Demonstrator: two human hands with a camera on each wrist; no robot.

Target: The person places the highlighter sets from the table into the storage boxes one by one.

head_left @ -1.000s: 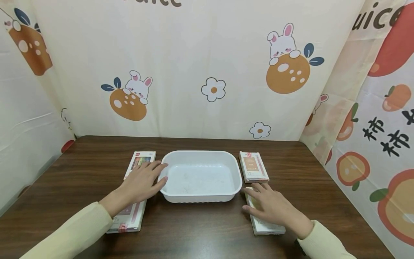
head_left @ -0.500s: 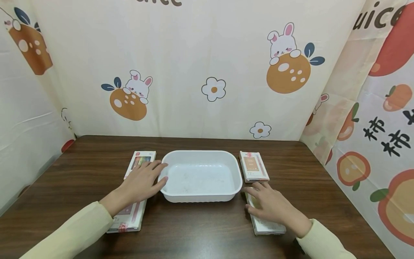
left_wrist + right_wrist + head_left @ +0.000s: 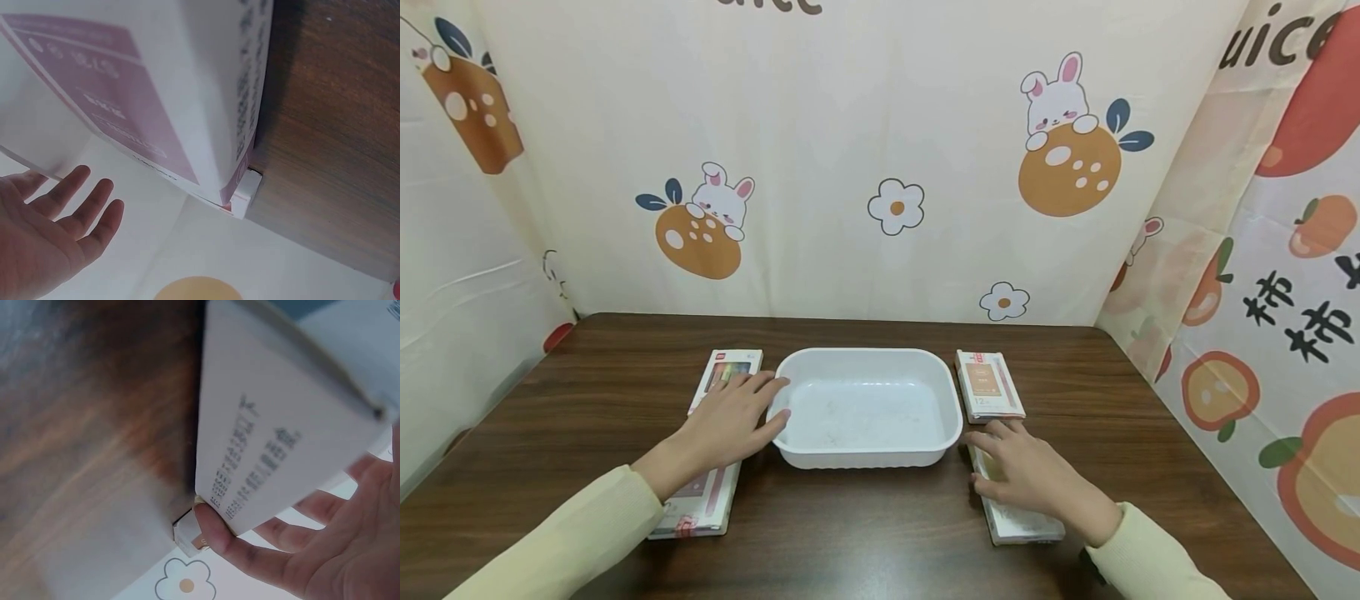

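My left hand [image 3: 733,417] rests at the left rim of a white plastic tub [image 3: 865,460], fingers loosely spread. Beneath that forearm lies a flat white box with a purple panel [image 3: 707,508]; a box printed with coloured pencils [image 3: 737,362] lies behind it, partly covered by the hand. On the other side, my right hand [image 3: 1033,475] lies over a slim white box [image 3: 1018,529], thumb at its left edge and fingers extended across its far end. The right wrist view shows a fingertip [image 3: 215,528] against that box's printed side [image 3: 256,437].
Just beyond the right hand, close to the tub's right side, lies a white box with an orange panel [image 3: 983,382]. All stand on a dark wooden table [image 3: 850,542]. A printed curtain [image 3: 820,250] hangs behind its back edge.
My right thumb has shifted slightly inward toward the slim box. My left hand, the tub and the boxes have kept their places.
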